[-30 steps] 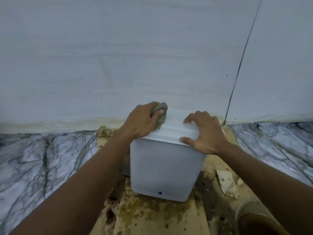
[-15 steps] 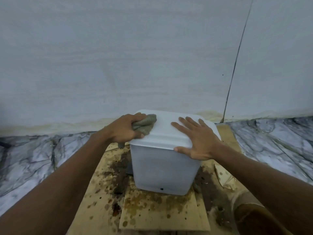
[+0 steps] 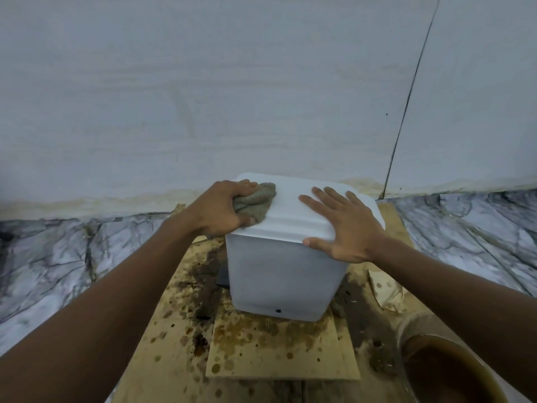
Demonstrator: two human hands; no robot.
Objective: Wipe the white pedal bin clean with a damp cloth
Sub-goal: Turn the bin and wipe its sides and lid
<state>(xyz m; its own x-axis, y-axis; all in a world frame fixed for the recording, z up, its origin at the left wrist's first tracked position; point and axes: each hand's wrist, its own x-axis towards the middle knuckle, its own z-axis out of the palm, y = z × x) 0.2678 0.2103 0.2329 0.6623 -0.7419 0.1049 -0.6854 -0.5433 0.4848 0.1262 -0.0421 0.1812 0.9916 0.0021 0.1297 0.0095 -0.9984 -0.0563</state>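
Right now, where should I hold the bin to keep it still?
Probably the lid, right front corner, from above, like the right hand: the bin stands upright, the lid is broad and flat, and the cloth takes its left side.

Both bare arms reach forward from where the person stands, forearms angling inward. The left grip (image 3: 222,209) is curled round a bunched cloth (image 3: 260,199), knuckles up (thumb tucked under the wad). The right grip (image 3: 345,228) lies flat, palm down on the bin (image 3: 290,207), fingers straight and spread, thumb stretched sideways.
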